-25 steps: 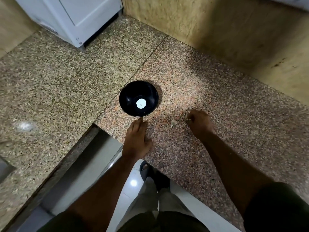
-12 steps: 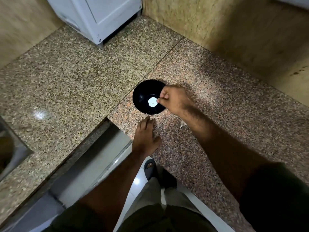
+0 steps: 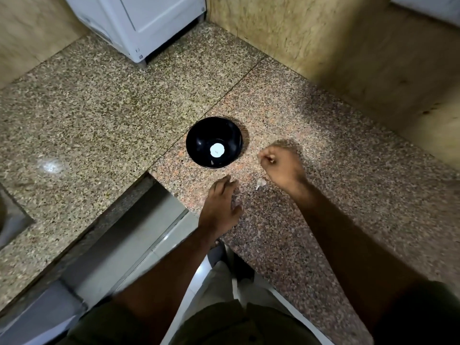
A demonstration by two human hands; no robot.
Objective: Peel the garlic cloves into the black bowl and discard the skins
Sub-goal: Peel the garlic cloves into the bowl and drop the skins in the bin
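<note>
Black bowl [image 3: 214,142] on speckled granite counter [image 3: 104,115]; a white round patch at its bottom, with no legible writing. Garlic clove [image 3: 260,183] on the counter just beside the right hand [image 3: 283,168], whose fingers are curled; contents indiscernible. Left hand [image 3: 220,207] flat, fingers straight, resting on the counter. White appliance [image 3: 139,23] at the back, its small label unreadable.
</note>
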